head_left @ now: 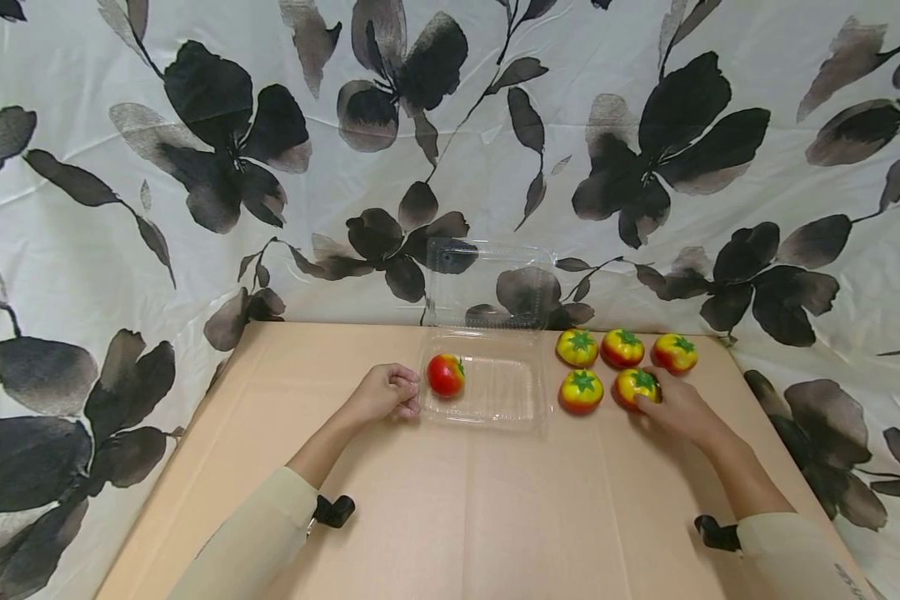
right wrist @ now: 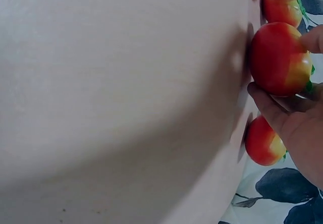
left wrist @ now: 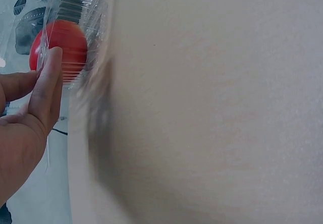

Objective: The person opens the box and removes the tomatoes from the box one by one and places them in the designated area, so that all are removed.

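Note:
My right hand point(head_left: 678, 404) grips a red-and-yellow tomato point(head_left: 633, 385) with a green top. In the right wrist view, thumb and fingers hold that tomato point(right wrist: 277, 60) from opposite sides. My left hand point(head_left: 382, 392) is at the left edge of a clear plastic clamshell container point(head_left: 506, 421), its thumb and fingers pinching the rim. A single redder tomato point(head_left: 446, 376) lies inside at the container's left end. Through the clear wall it shows as a red tomato point(left wrist: 70, 42) behind the fingers in the left wrist view.
Several more tomatoes stand right of the container, among them a near one point(head_left: 581, 392) and a far-right one point(head_left: 675, 353). The container's lid point(head_left: 487, 287) stands raised against a floral cloth point(head_left: 495, 125) behind the light wooden table point(head_left: 450, 517).

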`<state>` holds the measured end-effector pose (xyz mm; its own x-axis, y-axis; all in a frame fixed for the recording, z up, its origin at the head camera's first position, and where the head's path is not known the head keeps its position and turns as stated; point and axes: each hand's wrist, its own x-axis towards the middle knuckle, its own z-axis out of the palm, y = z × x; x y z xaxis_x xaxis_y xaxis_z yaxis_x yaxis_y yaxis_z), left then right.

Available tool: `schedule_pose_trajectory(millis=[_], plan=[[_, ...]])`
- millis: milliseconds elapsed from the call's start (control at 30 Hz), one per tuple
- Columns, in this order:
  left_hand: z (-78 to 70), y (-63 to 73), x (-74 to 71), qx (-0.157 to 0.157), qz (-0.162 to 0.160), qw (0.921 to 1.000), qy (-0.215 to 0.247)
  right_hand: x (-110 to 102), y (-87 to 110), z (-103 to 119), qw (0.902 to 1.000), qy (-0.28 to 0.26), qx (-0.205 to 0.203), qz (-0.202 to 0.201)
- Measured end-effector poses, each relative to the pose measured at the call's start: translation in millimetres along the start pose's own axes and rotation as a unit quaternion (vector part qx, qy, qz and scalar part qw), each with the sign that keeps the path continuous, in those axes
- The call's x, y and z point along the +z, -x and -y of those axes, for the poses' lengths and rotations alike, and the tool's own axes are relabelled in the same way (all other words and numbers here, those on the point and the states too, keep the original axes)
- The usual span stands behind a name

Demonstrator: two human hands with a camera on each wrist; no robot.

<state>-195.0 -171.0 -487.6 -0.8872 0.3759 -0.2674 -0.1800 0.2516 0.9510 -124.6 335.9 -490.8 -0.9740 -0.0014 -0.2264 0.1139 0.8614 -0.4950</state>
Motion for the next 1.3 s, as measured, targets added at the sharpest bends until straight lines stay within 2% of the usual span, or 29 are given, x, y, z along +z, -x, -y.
schedule_pose_trajectory(millis=[400,1000,1300], plan=[[-2.1,-0.3,0.5,-0.011,-0.007,0.9999,-0.003,5.1,1.9,-3.7,0.9998,-0.018,0.009,-0.005],[-1.9,0.0,-0.3,-0.009,-0.004,0.9999,-0.002,7.4,3.9,-2.2,0.9995,-0.025,0.016,0.008],[-2.9,0.8,-0.6,-0.011,-0.003,0.9999,-0.003,9.8,2.2,-3.2,0.9996,-0.027,0.006,0.007]])
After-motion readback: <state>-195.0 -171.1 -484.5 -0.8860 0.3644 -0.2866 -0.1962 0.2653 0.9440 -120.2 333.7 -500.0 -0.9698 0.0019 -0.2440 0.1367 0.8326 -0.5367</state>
